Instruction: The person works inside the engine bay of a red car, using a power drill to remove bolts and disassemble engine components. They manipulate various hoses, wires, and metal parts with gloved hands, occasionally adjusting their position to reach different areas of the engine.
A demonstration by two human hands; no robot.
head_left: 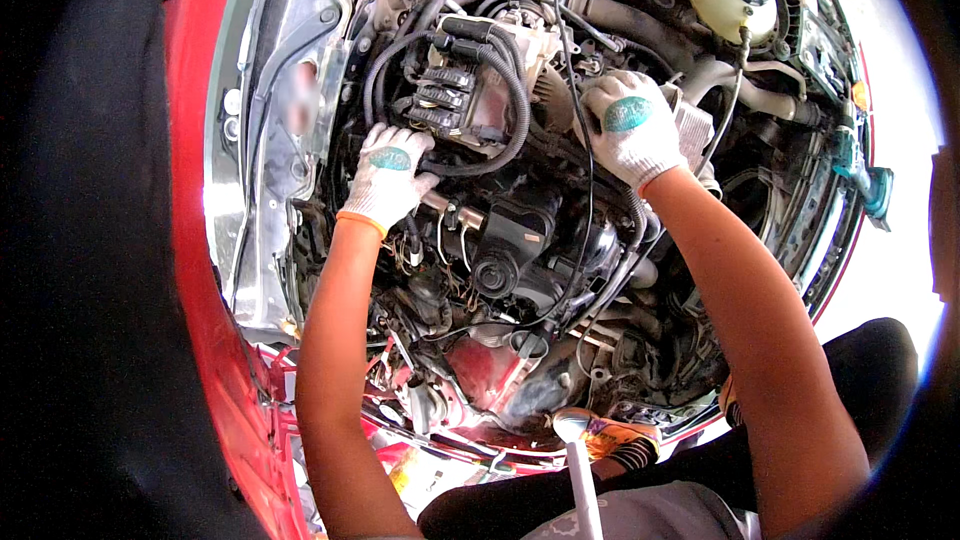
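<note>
Both my hands wear white knit gloves with a green patch on the back and an orange cuff. My left hand (388,180) is at the left side of the engine, its fingers curled down next to a looped corrugated hose (372,90). What they close on is hidden. My right hand (635,135) reaches to the engine's right side, with curled fingertips out of sight beside a thin black cable (588,155). Between the hands sits the engine's top, with a row of black connectors (440,100). Nearer me is a black plastic housing (515,240).
A cream coolant tank (732,0) with a black cap stands at the far right. Thick pipes (640,25) cross behind the engine. The red body panel (195,190) edges the bay on the left. An orange shoe (615,435) shows at the near edge, beside a pale rod (582,490).
</note>
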